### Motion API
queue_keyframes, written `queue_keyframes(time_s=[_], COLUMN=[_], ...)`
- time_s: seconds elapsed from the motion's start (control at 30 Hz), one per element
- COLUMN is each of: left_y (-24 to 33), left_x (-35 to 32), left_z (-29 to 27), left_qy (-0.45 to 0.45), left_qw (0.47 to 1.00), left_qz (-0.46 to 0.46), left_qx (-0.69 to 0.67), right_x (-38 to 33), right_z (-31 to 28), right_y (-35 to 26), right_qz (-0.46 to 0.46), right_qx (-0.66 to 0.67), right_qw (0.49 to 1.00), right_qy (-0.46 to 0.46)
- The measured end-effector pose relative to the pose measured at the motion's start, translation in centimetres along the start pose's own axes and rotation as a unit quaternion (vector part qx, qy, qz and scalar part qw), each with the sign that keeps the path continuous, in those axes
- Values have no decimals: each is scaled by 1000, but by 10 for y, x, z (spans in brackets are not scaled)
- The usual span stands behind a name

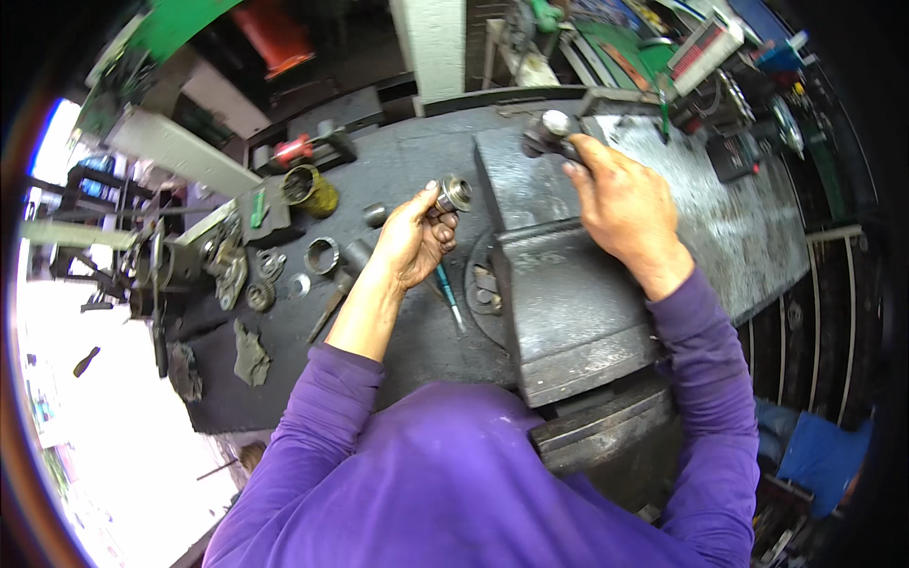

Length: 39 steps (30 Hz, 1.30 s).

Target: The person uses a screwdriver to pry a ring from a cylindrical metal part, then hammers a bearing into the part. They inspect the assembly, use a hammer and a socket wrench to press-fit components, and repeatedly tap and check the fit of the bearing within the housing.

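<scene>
My left hand (414,237) holds a small round metal part (454,194) between thumb and fingers, just left of a big grey bench vise (559,303). Reaching over the vise's far end, my right hand (620,204) grips a dark handle with a rounded metal knob (552,128). A screwdriver with a teal handle (451,295) lies on the bench under my left wrist. Both of my sleeves are purple.
On the dark bench top (407,161) to the left lie a brass-coloured cylinder (311,189), a metal ring (322,256), gears and small parts (237,270), and crumpled rags (251,355). A speckled metal plate (729,227) extends right. Tools and a green surface crowd the far right.
</scene>
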<state>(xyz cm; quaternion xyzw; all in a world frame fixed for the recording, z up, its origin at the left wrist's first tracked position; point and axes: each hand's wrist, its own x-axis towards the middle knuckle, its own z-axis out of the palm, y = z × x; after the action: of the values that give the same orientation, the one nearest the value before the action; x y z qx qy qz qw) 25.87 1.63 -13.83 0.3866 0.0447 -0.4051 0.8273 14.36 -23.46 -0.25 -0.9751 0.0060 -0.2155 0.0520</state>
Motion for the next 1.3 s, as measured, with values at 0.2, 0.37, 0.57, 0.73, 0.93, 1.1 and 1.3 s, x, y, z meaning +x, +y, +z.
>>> queue_keyframes(time_s=[0.2, 0.37, 0.57, 0.73, 0.93, 1.1, 1.3], left_y=[35, 42, 44, 49, 56, 51, 52], left_x=[-97, -171, -232, -271, -279, -257, -240], left_z=[-49, -93, -136, -160, -146, -120, -101], left_qy=[-176, -180, -82, -45, -24, 2, 92], left_qw=[976, 961, 960, 961, 970, 958, 863], left_qz=[71, 163, 234, 259, 240, 288, 430], left_qx=[-112, -133, -132, -89, -35, 20, 250], right_x=[1, -16, -61, -44, -9, -22, -35], right_z=[-39, 2, 129, 123, 72, 75, 76], right_y=[-77, -177, -262, -280, -312, -346, -342], right_qz=[-177, -368, -451, -337, -302, -116, -44], right_qx=[-16, -47, 3, 30, 376, 404, 413], right_qw=[979, 898, 811, 842, 866, 905, 910], right_qy=[-103, -235, -372, -421, -134, -69, 2])
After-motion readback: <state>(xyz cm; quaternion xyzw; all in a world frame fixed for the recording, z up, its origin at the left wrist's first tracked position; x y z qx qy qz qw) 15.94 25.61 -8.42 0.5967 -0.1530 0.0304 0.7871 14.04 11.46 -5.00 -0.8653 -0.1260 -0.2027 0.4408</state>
